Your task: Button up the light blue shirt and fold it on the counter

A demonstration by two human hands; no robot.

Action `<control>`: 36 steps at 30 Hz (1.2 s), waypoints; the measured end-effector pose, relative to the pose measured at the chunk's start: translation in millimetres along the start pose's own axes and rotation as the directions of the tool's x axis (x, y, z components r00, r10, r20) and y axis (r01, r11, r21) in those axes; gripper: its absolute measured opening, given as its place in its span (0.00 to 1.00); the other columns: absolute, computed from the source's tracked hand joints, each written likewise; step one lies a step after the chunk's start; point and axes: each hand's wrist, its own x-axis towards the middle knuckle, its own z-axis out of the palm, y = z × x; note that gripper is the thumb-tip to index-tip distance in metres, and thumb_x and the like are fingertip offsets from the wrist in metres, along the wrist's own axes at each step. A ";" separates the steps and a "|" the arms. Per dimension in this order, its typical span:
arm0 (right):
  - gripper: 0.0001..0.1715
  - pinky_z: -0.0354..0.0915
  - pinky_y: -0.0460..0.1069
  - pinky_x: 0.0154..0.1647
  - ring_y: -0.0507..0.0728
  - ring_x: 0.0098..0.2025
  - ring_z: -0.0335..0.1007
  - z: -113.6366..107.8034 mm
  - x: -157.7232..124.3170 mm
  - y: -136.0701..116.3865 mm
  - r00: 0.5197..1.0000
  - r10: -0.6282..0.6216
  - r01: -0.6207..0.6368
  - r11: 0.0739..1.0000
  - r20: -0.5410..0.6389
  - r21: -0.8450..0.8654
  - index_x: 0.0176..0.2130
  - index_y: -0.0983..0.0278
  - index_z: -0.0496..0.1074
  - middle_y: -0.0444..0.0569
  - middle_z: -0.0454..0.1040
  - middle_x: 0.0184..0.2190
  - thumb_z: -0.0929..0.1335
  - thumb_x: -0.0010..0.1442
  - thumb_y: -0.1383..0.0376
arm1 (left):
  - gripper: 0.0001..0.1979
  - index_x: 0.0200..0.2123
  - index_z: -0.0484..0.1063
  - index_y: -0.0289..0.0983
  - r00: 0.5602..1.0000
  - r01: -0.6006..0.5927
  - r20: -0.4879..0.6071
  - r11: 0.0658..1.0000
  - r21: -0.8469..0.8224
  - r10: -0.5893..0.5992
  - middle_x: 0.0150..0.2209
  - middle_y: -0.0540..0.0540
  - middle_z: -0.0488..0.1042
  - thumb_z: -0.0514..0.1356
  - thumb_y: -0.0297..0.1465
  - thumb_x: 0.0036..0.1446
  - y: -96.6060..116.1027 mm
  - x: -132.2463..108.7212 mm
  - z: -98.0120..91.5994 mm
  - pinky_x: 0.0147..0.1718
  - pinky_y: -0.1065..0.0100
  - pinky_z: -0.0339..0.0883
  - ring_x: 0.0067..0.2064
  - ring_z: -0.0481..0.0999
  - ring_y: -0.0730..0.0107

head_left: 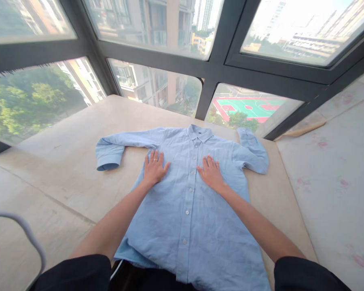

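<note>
A light blue button-up shirt (pixel 182 202) lies front up on the pale sill, its collar toward the window and its hem toward me. Its buttons run down the middle and look fastened. My left hand (pixel 154 167) rests flat on the left side of the chest, fingers spread, a ring on one finger. On the other side of the button strip, my right hand (pixel 210 173) lies flat with fingers apart. The left-hand sleeve stretches outward and bends toward me at the cuff. The right-hand sleeve is folded back, its cuff pointing to the window.
The wide sill (pixel 60 161) carries the shirt, with a seam crossing its left part. Dark window frames (pixel 170 60) rise behind it. A flowered wall (pixel 330 182) borders the right side. A white cable (pixel 27 230) curves in at lower left.
</note>
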 end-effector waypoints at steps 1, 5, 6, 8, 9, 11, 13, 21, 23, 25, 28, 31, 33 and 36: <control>0.39 0.45 0.66 0.67 0.68 0.70 0.44 -1.8 -13.5 -1.6 1.000 0.007 -0.007 1.000 0.012 0.009 0.67 0.74 0.53 0.67 0.51 0.69 0.54 0.70 0.50 | 0.37 0.68 0.53 0.29 1.000 0.000 0.003 1.000 0.001 0.000 0.69 0.32 0.51 0.41 0.49 0.66 -0.2 0.3 0.1 0.66 0.43 0.40 0.71 0.45 0.46; 0.39 0.42 0.67 0.68 0.68 0.71 0.42 -5.3 -46.2 -3.3 0.999 0.023 -0.024 1.000 0.040 0.019 0.68 0.73 0.52 0.66 0.50 0.69 0.54 0.70 0.50 | 0.37 0.68 0.52 0.30 1.000 0.000 0.017 1.000 -0.005 0.000 0.70 0.32 0.50 0.40 0.49 0.66 -0.4 1.3 -0.1 0.66 0.43 0.39 0.71 0.44 0.46; 0.39 0.41 0.66 0.68 0.68 0.71 0.41 -5.2 -49.4 -3.2 0.999 0.021 -0.022 1.000 0.040 0.020 0.68 0.73 0.52 0.65 0.49 0.69 0.54 0.70 0.50 | 0.37 0.68 0.52 0.30 1.000 0.001 0.023 1.000 -0.008 -0.001 0.70 0.32 0.50 0.40 0.49 0.66 -0.3 1.5 -0.4 0.66 0.43 0.39 0.71 0.44 0.46; 0.39 0.40 0.66 0.69 0.68 0.71 0.40 -4.6 -51.6 -3.2 0.999 0.022 -0.023 1.000 0.036 0.020 0.68 0.73 0.53 0.64 0.49 0.70 0.54 0.70 0.49 | 0.37 0.68 0.51 0.29 0.999 0.003 0.036 1.000 -0.011 -0.003 0.70 0.32 0.50 0.40 0.50 0.66 -0.1 1.9 -1.2 0.66 0.44 0.38 0.71 0.43 0.46; 0.39 0.39 0.66 0.69 0.68 0.71 0.40 -4.3 -51.3 -3.2 0.999 0.025 -0.026 0.999 0.033 0.019 0.68 0.73 0.53 0.64 0.48 0.70 0.54 0.70 0.49 | 0.37 0.68 0.51 0.29 0.999 0.004 0.040 1.000 -0.012 -0.004 0.70 0.32 0.49 0.40 0.50 0.66 0.0 2.3 -1.5 0.66 0.44 0.38 0.71 0.43 0.46; 0.40 0.39 0.65 0.69 0.67 0.72 0.40 -3.7 -49.4 -3.3 0.999 0.034 -0.035 0.999 0.031 0.017 0.68 0.73 0.53 0.63 0.48 0.70 0.53 0.70 0.49 | 0.37 0.68 0.51 0.29 0.999 0.004 0.044 1.000 -0.008 -0.004 0.70 0.32 0.49 0.39 0.49 0.66 0.0 3.4 -1.9 0.66 0.44 0.38 0.71 0.43 0.46; 0.40 0.38 0.65 0.69 0.67 0.72 0.39 -3.3 -47.7 -3.1 0.999 0.039 -0.039 0.999 0.034 0.017 0.68 0.72 0.52 0.62 0.48 0.70 0.53 0.70 0.48 | 0.37 0.68 0.51 0.30 0.999 0.005 0.045 1.000 -0.001 -0.005 0.70 0.32 0.49 0.39 0.49 0.66 -0.4 5.1 -1.9 0.66 0.43 0.38 0.71 0.43 0.45; 0.40 0.38 0.65 0.69 0.66 0.72 0.39 -1.9 -45.1 -0.5 0.999 0.041 -0.042 0.998 0.027 0.039 0.68 0.69 0.52 0.61 0.48 0.70 0.53 0.69 0.47 | 0.38 0.68 0.51 0.29 0.998 -0.005 0.055 1.000 -0.012 0.006 0.70 0.31 0.48 0.38 0.50 0.66 -1.7 10.4 -2.7 0.66 0.43 0.38 0.71 0.43 0.45; 0.40 0.38 0.65 0.69 0.66 0.72 0.38 -1.3 -43.0 0.3 0.999 0.040 -0.041 0.998 0.028 0.043 0.68 0.70 0.52 0.61 0.47 0.71 0.53 0.69 0.47 | 0.38 0.68 0.50 0.30 0.998 -0.006 0.058 1.000 -0.019 0.007 0.70 0.32 0.48 0.39 0.50 0.66 -2.2 11.7 -2.8 0.66 0.44 0.38 0.71 0.42 0.45; 0.40 0.37 0.64 0.69 0.66 0.72 0.38 -0.6 -39.8 1.1 0.999 0.038 -0.039 0.998 0.036 0.043 0.68 0.70 0.52 0.62 0.47 0.71 0.53 0.69 0.47 | 0.38 0.68 0.51 0.30 0.998 -0.011 0.063 1.000 -0.023 0.012 0.70 0.32 0.48 0.39 0.50 0.66 -3.1 14.3 -2.3 0.66 0.44 0.38 0.71 0.42 0.46; 0.40 0.37 0.65 0.69 0.66 0.72 0.38 0.1 -33.1 2.1 0.998 0.042 -0.044 0.998 0.052 0.036 0.68 0.70 0.51 0.62 0.46 0.71 0.53 0.69 0.47 | 0.38 0.69 0.50 0.30 0.998 -0.015 0.067 0.999 -0.033 0.017 0.70 0.32 0.48 0.39 0.51 0.65 -4.5 21.2 -1.1 0.66 0.44 0.37 0.72 0.41 0.47; 0.40 0.38 0.65 0.69 0.66 0.72 0.39 0.5 -24.4 2.6 0.997 0.051 -0.052 0.998 0.056 0.023 0.69 0.70 0.51 0.62 0.46 0.71 0.53 0.69 0.48 | 0.38 0.69 0.50 0.30 0.997 -0.015 0.070 0.999 -0.049 0.018 0.70 0.33 0.47 0.39 0.51 0.65 -5.7 31.3 -0.3 0.66 0.43 0.36 0.72 0.41 0.47; 0.40 0.38 0.64 0.69 0.66 0.72 0.39 1.0 -18.2 3.0 0.997 0.055 -0.056 0.998 0.056 0.015 0.69 0.71 0.51 0.62 0.46 0.71 0.53 0.70 0.48 | 0.38 0.69 0.50 0.30 0.997 -0.017 0.073 0.998 -0.058 0.022 0.71 0.33 0.47 0.40 0.51 0.65 -6.4 39.0 0.1 0.66 0.44 0.36 0.72 0.41 0.47; 0.40 0.39 0.65 0.69 0.66 0.72 0.40 2.4 -9.8 3.8 0.997 0.060 -0.061 0.998 0.051 0.010 0.68 0.71 0.51 0.62 0.47 0.70 0.53 0.69 0.48 | 0.38 0.68 0.51 0.30 0.997 -0.021 0.071 0.997 -0.071 0.026 0.71 0.33 0.47 0.40 0.50 0.66 -7.7 49.4 1.7 0.66 0.44 0.35 0.72 0.41 0.47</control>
